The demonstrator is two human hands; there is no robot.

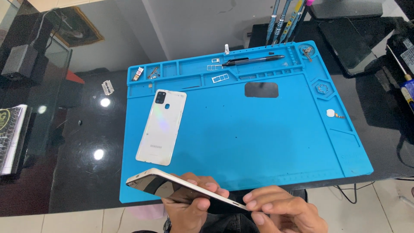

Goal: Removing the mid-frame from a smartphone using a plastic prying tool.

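White-framed phone body (181,190) held edge-up at near mat edge | left hand (189,207) grips it underneath | right hand (282,211) pinches its end | white back cover (161,127) flat on blue mat (258,142) | pen (252,61) in far tray

Left hand (189,207) and right hand (282,211) curled, fingertips nearly meeting.

Both wrists cut off below; phone's (181,190) underside hidden by fingers; tool (282,19) tops cropped; tray bits (152,72) too small to tell.
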